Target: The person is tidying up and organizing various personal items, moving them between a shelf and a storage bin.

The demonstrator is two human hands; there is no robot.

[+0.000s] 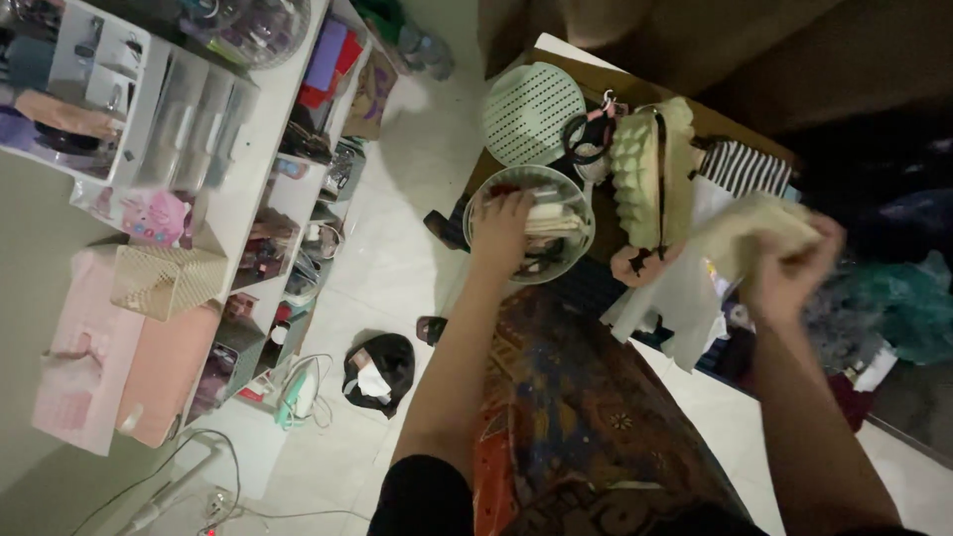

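Note:
My left hand [501, 230] reaches into a clear round container [581, 203] that holds small mixed items, fingers resting on its contents. Whether it grips anything is hidden. My right hand [789, 273] is closed on a pale yellowish cloth [740, 230], lifted over a cluttered low table [635, 94]. Between the hands lies a cream ruffled bag [645, 174] with dark straps. A pale green perforated round lid [531, 109] lies just beyond the container.
A white shelf unit [253, 149] packed with small items runs along the left. A woven box [164, 280] and pink bags [89, 357] sit beside it. A black bag [380, 369], cables and a patterned cloth [586, 397] lie on the tiled floor.

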